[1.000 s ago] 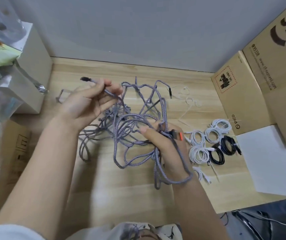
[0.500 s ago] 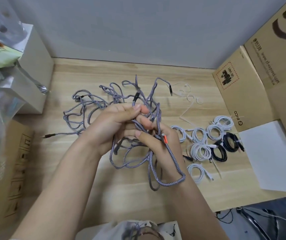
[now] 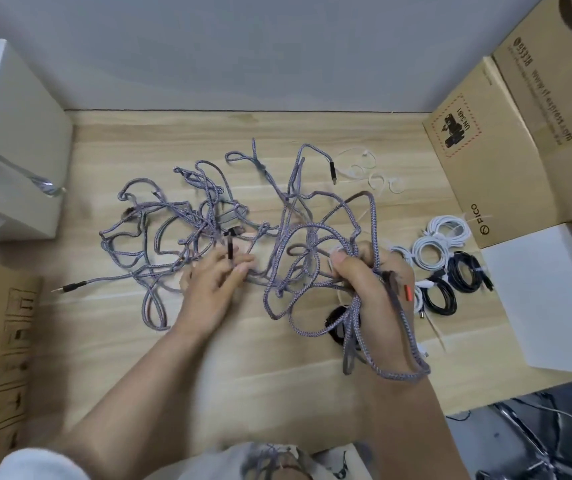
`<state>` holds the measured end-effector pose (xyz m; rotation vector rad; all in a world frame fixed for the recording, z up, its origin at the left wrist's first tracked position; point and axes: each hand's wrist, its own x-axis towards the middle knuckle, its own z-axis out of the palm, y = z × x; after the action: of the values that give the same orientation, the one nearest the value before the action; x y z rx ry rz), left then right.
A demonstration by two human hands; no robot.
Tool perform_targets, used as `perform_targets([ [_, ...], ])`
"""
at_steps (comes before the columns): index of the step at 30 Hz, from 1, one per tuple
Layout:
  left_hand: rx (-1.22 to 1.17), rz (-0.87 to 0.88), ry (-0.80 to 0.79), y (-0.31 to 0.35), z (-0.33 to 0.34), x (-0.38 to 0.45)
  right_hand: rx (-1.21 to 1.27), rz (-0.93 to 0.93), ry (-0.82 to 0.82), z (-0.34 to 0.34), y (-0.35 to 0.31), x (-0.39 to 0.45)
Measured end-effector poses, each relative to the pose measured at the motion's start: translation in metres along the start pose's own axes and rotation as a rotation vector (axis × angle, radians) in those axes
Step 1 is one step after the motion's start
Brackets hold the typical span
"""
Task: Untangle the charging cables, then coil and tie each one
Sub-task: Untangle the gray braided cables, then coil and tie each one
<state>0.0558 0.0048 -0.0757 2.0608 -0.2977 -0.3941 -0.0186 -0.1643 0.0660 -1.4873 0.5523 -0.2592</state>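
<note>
Now the hands have drawn apart: half a second ago both were bunched together over the middle of the tangle, and the grey-purple braided charging cables (image 3: 187,216) are spread wider across the light wooden counter (image 3: 111,341). The left hand (image 3: 213,284) has dropped toward the counter, and its fingers (image 3: 239,263) pinch a slim black plug end (image 3: 229,249) standing nearly upright between them. The right hand (image 3: 369,289) grips a bundle of braided loops, fingers curled round them, with 1 strand hanging round the wrist and an orange-tipped connector (image 3: 408,293) lying against the back of the hand.

Isolating that plug looks like the useful gain: with a free end found, 1 cable can probably be threaded back out of the knot. Untangling is not finished, since many loops cross between the hands. To the right, coiled white cables (image 3: 431,251) and coiled black cables (image 3: 464,271) lie just beside a brown cardboard box (image 3: 485,150).
</note>
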Motion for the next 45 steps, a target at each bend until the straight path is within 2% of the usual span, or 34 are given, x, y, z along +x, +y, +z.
perform_targets([
  [2,0.275,0.029,-0.082,-0.022,0.014,-0.005,-0.02,0.03,-0.069,-0.002,0.001,0.007],
  [5,0.642,0.112,-0.093,-0.035,0.022,0.001,-0.088,0.087,-0.148,-0.004,0.013,0.014],
  [7,0.727,0.105,-0.04,-0.033,0.021,0.018,-0.124,0.159,-0.129,-0.005,0.022,0.021],
  [9,0.72,0.052,-0.022,-0.031,0.015,0.043,-0.097,0.338,-0.179,-0.004,0.026,0.03],
  [11,0.69,-0.015,-0.012,-0.028,0.004,0.076,-0.026,0.407,-0.189,0.001,0.026,0.035],
  [13,0.587,-0.101,-0.025,-0.023,-0.01,0.112,-0.058,0.3,-0.148,0.005,0.026,0.03],
  [15,0.368,-0.118,0.004,-0.015,-0.027,0.138,-0.114,0.134,-0.128,0.009,0.022,0.02],
  [17,0.101,-0.106,0.096,0.001,-0.041,0.144,-0.046,0.045,-0.155,0.011,0.016,0.012],
  [21,-0.297,-0.094,0.192,0.05,-0.061,0.111,-0.026,-0.012,-0.195,0.016,0.009,0.003],
  [24,-0.606,-0.122,0.147,0.097,-0.069,0.072,-0.15,-0.081,-0.181,0.027,0.022,-0.003],
  [26,-0.801,-0.128,0.086,0.12,-0.069,0.044,-0.196,-0.078,-0.23,0.035,0.037,-0.009],
  [30,-0.98,-0.114,0.0,0.142,-0.053,0.004,-0.635,-0.087,-0.442,0.04,0.077,-0.019],
  [34,-0.974,-0.123,0.016,0.144,-0.037,-0.018,-0.699,-0.082,-0.654,0.037,0.075,-0.031],
  [36,-0.906,-0.116,0.052,0.141,-0.033,-0.025,-0.736,-0.092,-0.695,0.03,0.07,-0.031],
  [38,-0.824,-0.11,0.107,0.139,-0.035,-0.032,-0.897,-0.2,-0.628,0.024,0.059,-0.03],
  [40,-0.79,-0.091,0.143,0.14,-0.038,-0.035,-0.929,-0.295,-0.424,0.02,0.043,-0.031],
  [43,-0.827,-0.042,0.138,0.147,-0.044,-0.041,-0.574,-0.424,-0.091,0.018,0.019,-0.032],
  [45,-0.873,-0.009,0.095,0.155,-0.048,-0.046,-0.414,-0.452,-0.087,0.021,0.004,-0.034],
])
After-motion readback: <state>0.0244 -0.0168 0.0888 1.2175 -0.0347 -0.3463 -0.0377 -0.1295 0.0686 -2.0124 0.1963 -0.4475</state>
